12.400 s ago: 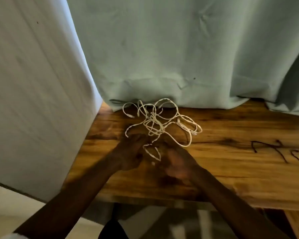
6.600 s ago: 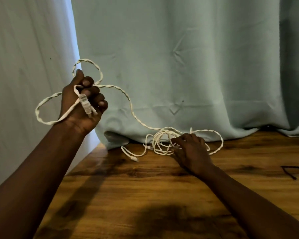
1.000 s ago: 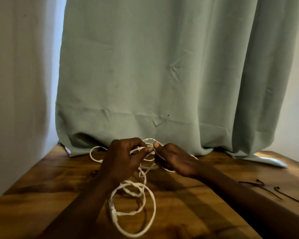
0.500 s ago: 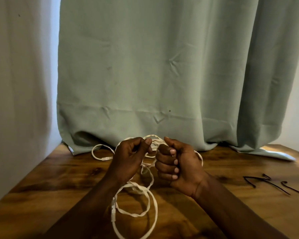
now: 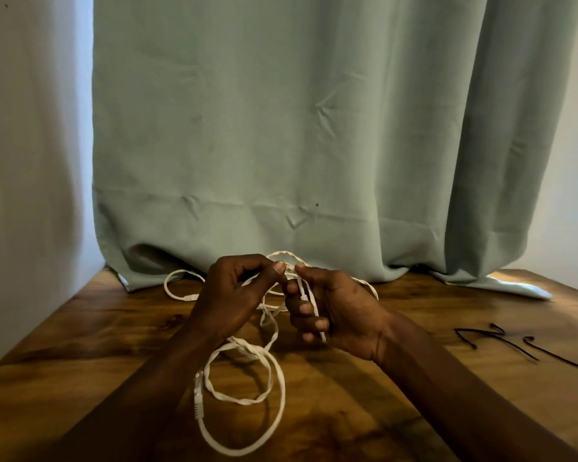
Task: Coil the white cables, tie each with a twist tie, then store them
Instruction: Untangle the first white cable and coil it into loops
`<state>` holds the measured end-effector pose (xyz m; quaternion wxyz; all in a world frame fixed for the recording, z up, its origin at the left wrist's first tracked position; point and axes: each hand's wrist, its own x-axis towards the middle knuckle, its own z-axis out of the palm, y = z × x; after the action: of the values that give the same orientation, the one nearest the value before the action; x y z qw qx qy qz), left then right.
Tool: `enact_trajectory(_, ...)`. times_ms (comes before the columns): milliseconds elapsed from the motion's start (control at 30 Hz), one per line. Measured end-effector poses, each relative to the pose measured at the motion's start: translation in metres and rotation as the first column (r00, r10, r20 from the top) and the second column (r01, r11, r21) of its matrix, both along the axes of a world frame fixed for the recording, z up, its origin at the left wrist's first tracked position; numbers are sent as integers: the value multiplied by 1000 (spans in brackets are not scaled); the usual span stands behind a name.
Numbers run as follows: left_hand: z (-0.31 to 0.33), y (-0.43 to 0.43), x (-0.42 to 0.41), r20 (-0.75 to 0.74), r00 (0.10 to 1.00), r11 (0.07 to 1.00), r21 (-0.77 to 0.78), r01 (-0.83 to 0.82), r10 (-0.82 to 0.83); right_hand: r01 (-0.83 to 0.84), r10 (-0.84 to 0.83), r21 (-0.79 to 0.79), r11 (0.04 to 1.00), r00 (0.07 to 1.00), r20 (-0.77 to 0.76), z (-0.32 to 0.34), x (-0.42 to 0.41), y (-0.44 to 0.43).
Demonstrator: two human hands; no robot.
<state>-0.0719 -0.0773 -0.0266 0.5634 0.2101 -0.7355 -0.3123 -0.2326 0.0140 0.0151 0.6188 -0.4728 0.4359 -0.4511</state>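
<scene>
Untangling stage: both hands working the white flat cables, nothing coiled or tied yet.

The left hand (image 5: 234, 301) pinches a strand of the tangled white flat cables (image 5: 247, 371) between thumb and forefinger; the right hand (image 5: 337, 311) is curled around another strand that runs down through its fingers. The cables sit mid-table on the dark wooden table (image 5: 80, 345): a knot between the hands, loose loops trailing toward the person with a plug end at the near left, and one end lying by the hem of the pale green curtain (image 5: 281, 128). Thin black twist ties (image 5: 494, 341) lie untouched, well apart to the right. Judgement: early. Separation is unfinished; coiling, tying and storing are all left. No storage spot in view.
</scene>
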Motion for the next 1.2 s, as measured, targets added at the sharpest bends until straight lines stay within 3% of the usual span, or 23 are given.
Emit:
enact_trajectory(200, -4, 0, -4, -41, 999, 1000, 20, -7, 8, -5, 0, 28, 1000, 987, 161, -4, 1, -3)
enact_trajectory(367, -6, 2, -6, 9, 996, 972, 217, 90, -94, -83, 107, -73, 994, 886, 452, 4, -3, -3)
enact_trajectory(467, -17, 5, -11, 188, 981, 999, 10, -42, 39, -62, 98, -83, 995, 830, 549, 11, 1, -3)
enact_trajectory(633, -13, 9, -11, 389, 886, 950, -274, -150, 252, -3, 71, -110, 994, 780, 621, 17, 9, -5)
enact_trajectory(800, -9, 21, -16, 617, 742, 956, -273, -109, 261, 209, -76, -111, 972, 723, 687, 18, 10, -11)
enact_trajectory(967, -10, 21, -19, 703, 653, 951, -296, -91, 282, 351, -134, -138, 926, 649, 749, 18, 19, -19)
enact_trajectory(1033, -12, 21, -17, 704, 674, 963, -268, -40, 224, 462, -196, -195, 865, 669, 717, 23, 18, -31)
enact_trajectory(1100, -13, 20, -15, 653, 743, 976, -218, -1, 147, 584, -360, -331, 741, 762, 539, 25, 12, -46)
enact_trajectory(1167, -13, 14, -12, 589, 795, 981, -192, -34, 143, 558, -616, -608, 565, 775, 139, 16, 2, -59)
enact_trajectory(1200, -12, 10, -11, 569, 808, 981, -185, -54, 152, 428, -721, -750, 504, 687, -93, 8, -3, -63)
